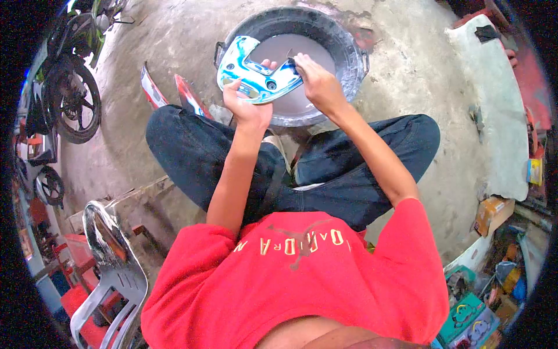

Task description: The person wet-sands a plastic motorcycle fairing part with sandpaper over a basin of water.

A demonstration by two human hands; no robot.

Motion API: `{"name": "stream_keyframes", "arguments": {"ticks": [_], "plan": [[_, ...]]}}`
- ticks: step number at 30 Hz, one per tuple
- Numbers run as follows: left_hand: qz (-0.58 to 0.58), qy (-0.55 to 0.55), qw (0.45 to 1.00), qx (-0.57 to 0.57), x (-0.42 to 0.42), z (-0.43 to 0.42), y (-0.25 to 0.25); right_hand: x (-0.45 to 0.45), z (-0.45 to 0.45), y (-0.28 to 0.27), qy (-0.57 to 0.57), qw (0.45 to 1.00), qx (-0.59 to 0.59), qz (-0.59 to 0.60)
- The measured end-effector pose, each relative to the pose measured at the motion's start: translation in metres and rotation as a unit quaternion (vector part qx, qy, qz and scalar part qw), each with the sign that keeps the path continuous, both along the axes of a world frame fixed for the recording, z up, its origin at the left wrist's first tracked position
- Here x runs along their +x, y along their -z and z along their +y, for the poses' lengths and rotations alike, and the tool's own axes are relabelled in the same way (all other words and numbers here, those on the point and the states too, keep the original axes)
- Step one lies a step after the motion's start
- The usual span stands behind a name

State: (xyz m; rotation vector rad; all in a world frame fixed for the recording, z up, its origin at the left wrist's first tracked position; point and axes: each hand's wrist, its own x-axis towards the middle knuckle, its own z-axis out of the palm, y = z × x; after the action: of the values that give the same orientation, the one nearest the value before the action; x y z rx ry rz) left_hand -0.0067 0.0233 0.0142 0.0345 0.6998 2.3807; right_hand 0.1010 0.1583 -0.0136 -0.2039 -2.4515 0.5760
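A curved blue-and-white panel with small round holes is held above a round dark basin of cloudy grey water. My left hand grips the panel's lower left edge, thumb on top and fingertips showing in its notch. At the panel's right end, my right hand has its fingers pressed together around the tip; something small and dark shows at those fingers, too small to make out. Two red-and-white panel pieces, one farther left and one nearer, stand beside my left knee.
Motorcycle wheel at the upper left, grey plastic chair at the lower left. On the right are a pale slab, a cardboard box and a teal box among clutter. My crossed legs border the basin's near side.
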Motion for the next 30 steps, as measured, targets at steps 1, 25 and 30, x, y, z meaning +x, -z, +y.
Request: {"name": "stream_keyframes", "arguments": {"ticks": [1,25,30], "plan": [[0.014,0.000,1.000,0.006,-0.001,0.001,0.004,0.004,-0.006,-0.003,-0.013,1.000,-0.003,-0.002],[-0.033,-0.015,0.998,0.054,-0.012,-0.002,0.012,0.006,-0.037,-0.014,-0.066,0.997,0.010,0.033],[-0.032,-0.002,0.999,0.040,-0.005,-0.002,0.008,0.006,-0.026,-0.005,-0.017,1.000,0.013,0.013]]}}
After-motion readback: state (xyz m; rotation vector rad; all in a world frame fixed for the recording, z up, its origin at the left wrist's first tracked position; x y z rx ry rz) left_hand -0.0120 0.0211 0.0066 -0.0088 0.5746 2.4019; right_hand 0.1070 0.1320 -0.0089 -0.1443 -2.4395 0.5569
